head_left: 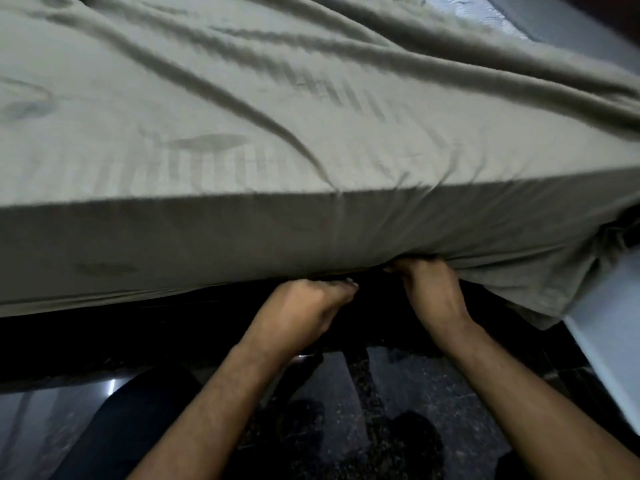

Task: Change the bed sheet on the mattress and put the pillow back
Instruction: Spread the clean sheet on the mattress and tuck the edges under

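Both hands work the bed sheet point(311, 150) under the mattress point(512, 15) edge: left hand point(304, 306) curled beneath, grasp hidden; right hand point(429, 282) pinching the hem. Uneven pull could drag the loose right corner off.

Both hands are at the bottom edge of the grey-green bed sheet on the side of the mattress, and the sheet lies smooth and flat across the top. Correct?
Not smooth: the head view shows the grey-green bed sheet in long wrinkles. Left hand and right hand are at its bottom edge.
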{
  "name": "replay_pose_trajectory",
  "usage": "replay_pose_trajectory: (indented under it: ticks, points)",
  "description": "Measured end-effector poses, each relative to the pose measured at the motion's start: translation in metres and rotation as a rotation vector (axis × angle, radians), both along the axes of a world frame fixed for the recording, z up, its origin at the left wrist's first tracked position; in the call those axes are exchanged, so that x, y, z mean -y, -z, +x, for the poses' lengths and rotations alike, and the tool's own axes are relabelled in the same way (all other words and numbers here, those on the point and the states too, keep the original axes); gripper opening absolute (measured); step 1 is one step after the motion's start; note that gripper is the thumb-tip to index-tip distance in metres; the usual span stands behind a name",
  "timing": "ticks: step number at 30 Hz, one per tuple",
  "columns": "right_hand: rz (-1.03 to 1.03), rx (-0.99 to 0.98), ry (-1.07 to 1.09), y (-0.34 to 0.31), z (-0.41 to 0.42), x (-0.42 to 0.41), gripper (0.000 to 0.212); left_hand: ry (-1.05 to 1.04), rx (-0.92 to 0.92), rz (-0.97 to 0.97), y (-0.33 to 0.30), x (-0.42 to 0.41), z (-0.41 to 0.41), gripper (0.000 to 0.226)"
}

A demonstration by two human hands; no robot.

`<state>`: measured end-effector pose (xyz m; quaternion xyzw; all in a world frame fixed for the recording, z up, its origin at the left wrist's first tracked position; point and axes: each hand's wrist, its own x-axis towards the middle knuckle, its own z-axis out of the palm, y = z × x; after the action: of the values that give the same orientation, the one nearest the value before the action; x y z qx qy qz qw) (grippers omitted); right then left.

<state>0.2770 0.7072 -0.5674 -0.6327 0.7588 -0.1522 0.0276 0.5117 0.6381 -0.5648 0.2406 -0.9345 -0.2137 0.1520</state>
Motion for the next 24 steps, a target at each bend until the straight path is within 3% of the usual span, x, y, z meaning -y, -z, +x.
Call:
replay_pose_trajectory:
  ticks: [4, 6, 11, 14, 16, 19, 24]
  points:
    - [0.133, -0.025, 0.019, -0.012, 0.008, -0.009, 0.034, 0.027, 0.015, 0.005, 0.024, -0.014, -0.025, 0.044]
    - [0.196, -0.08, 0.016, -0.023, 0.003, -0.02, 0.027, 0.008, -0.009, -0.001, 0.028, -0.012, -0.038, 0.044]
    - [0.05, -0.184, 0.244, -0.05, -0.059, -0.055, 0.014, 0.152, -0.018, -0.058, 0.025, -0.022, -0.104, 0.05]
    - [0.016, -0.179, 0.193, -0.046, -0.098, -0.077, 0.035, 0.226, -0.015, -0.042, 0.027, -0.023, -0.156, 0.059]
    - [0.079, -0.182, 0.185, -0.031, -0.115, -0.089, 0.053, 0.275, 0.02, -0.065, 0.031, -0.023, -0.177, 0.066]
    - [0.209, -0.201, 0.253, -0.006, -0.134, -0.104, 0.061, 0.292, 0.059, -0.124, 0.038, -0.022, -0.188, 0.072]
    - [0.09, -0.198, 0.228, -0.011, -0.143, -0.086, 0.036, 0.371, 0.049, 0.019, 0.032, -0.012, -0.183, 0.077]
